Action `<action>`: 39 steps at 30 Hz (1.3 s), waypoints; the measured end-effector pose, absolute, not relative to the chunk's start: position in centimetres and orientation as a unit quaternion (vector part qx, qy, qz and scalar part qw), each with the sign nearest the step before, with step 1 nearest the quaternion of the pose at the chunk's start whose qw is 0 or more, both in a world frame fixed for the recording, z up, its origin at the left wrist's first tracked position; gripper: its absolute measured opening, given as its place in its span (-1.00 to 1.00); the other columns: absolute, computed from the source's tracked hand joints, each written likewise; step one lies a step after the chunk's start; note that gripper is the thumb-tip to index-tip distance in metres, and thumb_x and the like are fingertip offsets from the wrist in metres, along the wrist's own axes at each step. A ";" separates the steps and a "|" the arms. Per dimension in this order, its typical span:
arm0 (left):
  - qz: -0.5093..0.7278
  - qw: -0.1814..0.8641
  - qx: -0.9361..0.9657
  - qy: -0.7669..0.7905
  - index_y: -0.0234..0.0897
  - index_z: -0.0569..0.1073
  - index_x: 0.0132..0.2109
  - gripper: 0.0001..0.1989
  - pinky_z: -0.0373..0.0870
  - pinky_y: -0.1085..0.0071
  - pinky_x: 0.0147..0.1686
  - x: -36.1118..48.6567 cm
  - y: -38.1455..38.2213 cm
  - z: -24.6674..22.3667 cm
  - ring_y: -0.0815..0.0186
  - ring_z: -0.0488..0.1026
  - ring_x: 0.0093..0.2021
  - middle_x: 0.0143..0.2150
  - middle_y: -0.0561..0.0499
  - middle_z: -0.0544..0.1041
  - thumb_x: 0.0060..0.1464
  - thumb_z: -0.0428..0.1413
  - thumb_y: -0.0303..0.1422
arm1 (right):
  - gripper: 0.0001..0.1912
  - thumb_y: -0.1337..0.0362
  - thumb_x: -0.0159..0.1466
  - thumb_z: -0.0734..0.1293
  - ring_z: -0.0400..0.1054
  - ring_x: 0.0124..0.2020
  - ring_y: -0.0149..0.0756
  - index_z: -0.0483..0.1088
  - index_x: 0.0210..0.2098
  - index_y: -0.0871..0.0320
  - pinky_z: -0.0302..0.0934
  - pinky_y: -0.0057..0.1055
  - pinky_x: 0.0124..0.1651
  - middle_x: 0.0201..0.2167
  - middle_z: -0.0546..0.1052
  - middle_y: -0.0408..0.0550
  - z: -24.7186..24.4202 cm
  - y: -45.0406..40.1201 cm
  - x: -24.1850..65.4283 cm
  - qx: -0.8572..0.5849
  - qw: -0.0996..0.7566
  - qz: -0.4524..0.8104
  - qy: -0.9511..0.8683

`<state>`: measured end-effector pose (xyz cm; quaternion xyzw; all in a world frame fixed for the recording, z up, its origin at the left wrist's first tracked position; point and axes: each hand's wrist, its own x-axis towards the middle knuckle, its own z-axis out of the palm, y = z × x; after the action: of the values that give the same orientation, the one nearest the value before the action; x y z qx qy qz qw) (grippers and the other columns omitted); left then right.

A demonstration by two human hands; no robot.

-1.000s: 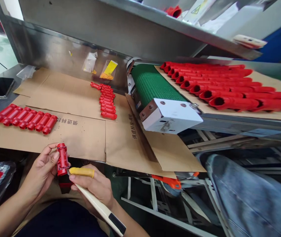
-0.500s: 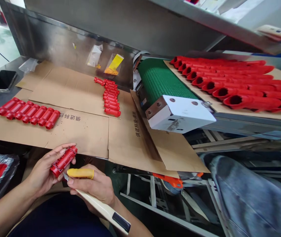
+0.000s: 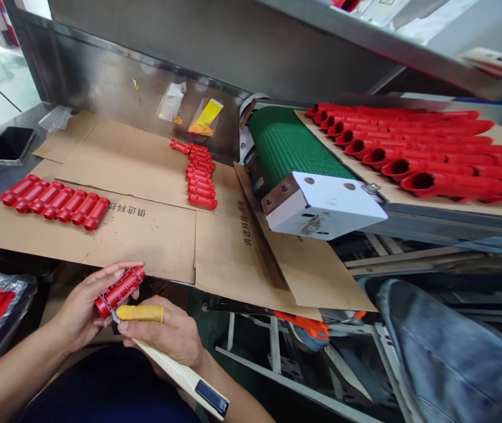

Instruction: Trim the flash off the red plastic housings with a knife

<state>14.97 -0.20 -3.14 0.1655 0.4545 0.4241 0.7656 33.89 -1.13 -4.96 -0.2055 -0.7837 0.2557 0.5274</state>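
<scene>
"Red tube [image 3: 120,292] first — where is it?"

"In the left hand [image 3: 81,308], just by the near edge of the cardboard [image 3: 162,244]. The fingers are closed around it, and it is tilted, with its upper end leaning to the right."

"And the right hand [image 3: 167,332]?"

"Gripping a pale-handled knife [image 3: 175,367], the index finger, in a yellow finger cover [image 3: 140,313], stretched toward the blade [image 3: 115,316]. The tip sits at the tube's lower end — touching or nearly so; I can't tell whether it is biting."

"So which step is this?"

"My reading is that the blade is being worked around that end, probably to pare its rim, and that this piece is partway through."

"What does the next move call for?"

"A firm left grip, I'd judge, a light and shallow edge against the rim, and the left fingertips kept clear of the blade's path."

"What differs from a second ago?"

"Then the tube stood nearly upright; now it leans well over. The knife is at the lower end in both. The row of seven red tubes [image 3: 59,202] on the cardboard looks unchanged, though the whole view has shifted a little."
</scene>
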 end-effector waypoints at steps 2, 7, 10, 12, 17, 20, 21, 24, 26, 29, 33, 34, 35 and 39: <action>0.420 0.766 0.171 0.456 -0.28 0.68 0.16 -0.44 0.16 0.61 -0.72 15.0 -0.2 -3.1 0.41 0.40 -0.60 -0.32 -0.17 0.66 0.07 0.43 -0.11 | -0.71 0.37 0.45 0.47 0.65 -0.18 -0.24 0.59 0.15 0.15 0.63 -0.38 -0.10 -0.09 0.74 0.04 -5.0 -1.1 33.9 -0.203 0.528 0.255 -0.784; 0.417 0.767 0.179 0.455 -0.31 0.67 0.18 -0.44 0.15 0.61 -0.73 15.2 -0.1 -3.1 0.46 0.34 -0.63 -0.33 -0.15 0.66 0.10 0.41 -0.12 | -0.79 0.36 0.44 0.48 0.65 -0.19 -0.26 0.61 0.06 0.20 0.63 -0.38 -0.07 -0.10 0.74 0.07 -4.9 -1.1 34.0 -0.205 0.526 0.250 -0.787; 0.418 0.766 0.178 0.454 -0.31 0.68 0.16 -0.45 0.20 0.60 -0.70 15.2 -0.1 -3.1 0.41 0.41 -0.60 -0.33 -0.16 0.66 0.09 0.42 -0.12 | -0.77 0.34 0.47 0.45 0.66 -0.18 -0.27 0.60 0.10 0.17 0.63 -0.36 -0.05 -0.09 0.74 0.04 -4.9 -1.3 34.0 -0.210 0.523 0.254 -0.786; 0.420 0.765 0.176 0.455 -0.30 0.69 0.15 -0.44 0.26 0.59 -0.68 15.2 -0.1 -3.1 0.37 0.46 -0.56 -0.32 -0.17 0.67 0.06 0.44 -0.13 | -0.76 0.33 0.48 0.44 0.66 -0.18 -0.27 0.60 0.12 0.15 0.63 -0.34 -0.03 -0.08 0.74 0.03 -4.8 -1.3 34.0 -0.211 0.520 0.259 -0.786; 0.420 0.761 0.178 0.460 -0.31 0.69 0.15 -0.46 0.27 0.59 -0.68 15.2 -0.1 -3.1 0.32 0.53 -0.51 -0.30 -0.19 0.68 0.07 0.44 -0.14 | -0.83 0.35 0.48 0.44 0.66 -0.18 -0.27 0.60 0.04 0.17 0.61 -0.36 -0.04 -0.11 0.74 0.06 -4.3 -1.3 34.1 -0.212 0.521 0.260 -0.785; 0.428 0.756 0.173 0.464 -0.33 0.70 0.12 -0.51 0.27 0.58 -0.69 15.2 -0.2 -3.2 0.26 0.60 -0.45 -0.19 -0.25 0.72 0.08 0.43 -0.20 | -0.86 0.36 0.47 0.44 0.66 -0.15 -0.28 0.59 0.01 0.16 0.60 -0.35 0.00 -0.11 0.74 0.05 -4.1 -1.1 34.2 -0.217 0.515 0.282 -0.780; 0.430 0.756 0.169 0.463 -0.33 0.71 0.11 -0.53 0.25 0.57 -0.71 15.2 -0.3 -3.3 0.26 0.59 -0.46 -0.18 -0.26 0.72 0.09 0.42 -0.22 | -0.87 0.36 0.47 0.44 0.66 -0.13 -0.28 0.58 0.01 0.16 0.59 -0.34 0.02 -0.10 0.74 0.05 -4.0 -1.1 34.3 -0.216 0.512 0.288 -0.780; 0.430 0.761 0.161 0.458 -0.33 0.72 0.08 -0.60 0.15 0.56 -0.76 15.3 -0.4 -3.6 0.34 0.49 -0.58 -0.21 -0.22 0.72 0.12 0.39 -0.25 | -0.86 0.38 0.50 0.40 0.63 -0.04 -0.26 0.56 0.03 0.18 0.58 -0.36 0.03 -0.09 0.73 0.05 -3.7 -1.0 34.4 -0.206 0.472 0.277 -0.811; 0.427 0.769 0.159 0.449 -0.33 0.72 0.06 -0.62 0.12 0.56 -0.76 15.3 -0.3 -3.7 0.41 0.40 -0.64 -0.26 -0.19 0.71 0.12 0.39 -0.26 | -0.82 0.39 0.51 0.36 0.62 -0.05 -0.28 0.56 0.06 0.16 0.59 -0.42 -0.01 -0.12 0.72 -0.01 -3.3 -1.4 34.5 -0.217 0.432 0.291 -0.826; 0.428 0.788 0.161 0.413 -0.35 0.71 0.07 -0.61 0.09 0.59 -0.74 15.5 -0.1 -3.6 0.51 0.28 -0.70 -0.32 -0.17 0.68 0.15 0.38 -0.25 | -0.83 0.33 0.53 0.36 0.64 -0.18 -0.36 0.54 0.07 0.08 0.59 -0.47 -0.07 -0.17 0.71 -0.11 -2.6 -2.2 34.9 -0.215 0.430 0.369 -0.796; 0.461 0.771 0.181 0.401 -0.30 0.65 0.13 -0.58 0.19 0.58 -0.69 15.6 -0.1 -3.1 0.47 0.34 -0.66 -0.29 -0.16 0.67 0.19 0.36 -0.19 | -0.94 0.26 0.52 0.40 0.66 -0.16 -0.34 0.52 -0.03 0.05 0.60 -0.42 -0.08 -0.22 0.72 -0.10 -2.5 -2.9 35.2 -0.205 0.493 0.404 -0.743; 0.476 0.755 0.187 0.411 -0.26 0.63 0.15 -0.56 0.26 0.56 -0.67 15.6 -0.2 -3.0 0.42 0.40 -0.62 -0.25 -0.15 0.67 0.18 0.38 -0.18 | -0.94 0.24 0.51 0.41 0.66 -0.14 -0.31 0.53 -0.05 0.07 0.61 -0.39 -0.08 -0.19 0.72 -0.05 -2.6 -2.8 35.1 -0.223 0.511 0.401 -0.727; 0.491 0.737 0.193 0.423 -0.21 0.60 0.17 -0.53 0.35 0.53 -0.64 15.6 -0.3 -2.9 0.37 0.46 -0.56 -0.21 -0.13 0.67 0.17 0.40 -0.16 | -0.93 0.24 0.50 0.43 0.66 -0.12 -0.29 0.55 -0.06 0.09 0.61 -0.37 -0.07 -0.14 0.71 0.01 -2.7 -2.8 35.0 -0.247 0.526 0.393 -0.713; 0.538 0.674 0.219 0.457 -0.14 0.55 0.20 -0.48 0.49 0.50 -0.53 15.8 -0.7 -3.1 0.30 0.55 -0.41 -0.16 -0.09 0.66 0.16 0.41 -0.14 | -0.80 0.44 0.40 0.49 0.66 -0.13 -0.24 0.60 0.01 0.17 0.62 -0.37 -0.06 -0.07 0.70 0.08 -3.3 -2.5 34.4 -0.284 0.540 0.312 -0.729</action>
<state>15.77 -0.73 -3.07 0.2191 0.4567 0.5377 0.6740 34.44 -2.47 -3.28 -0.2835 -0.7287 0.3117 0.5399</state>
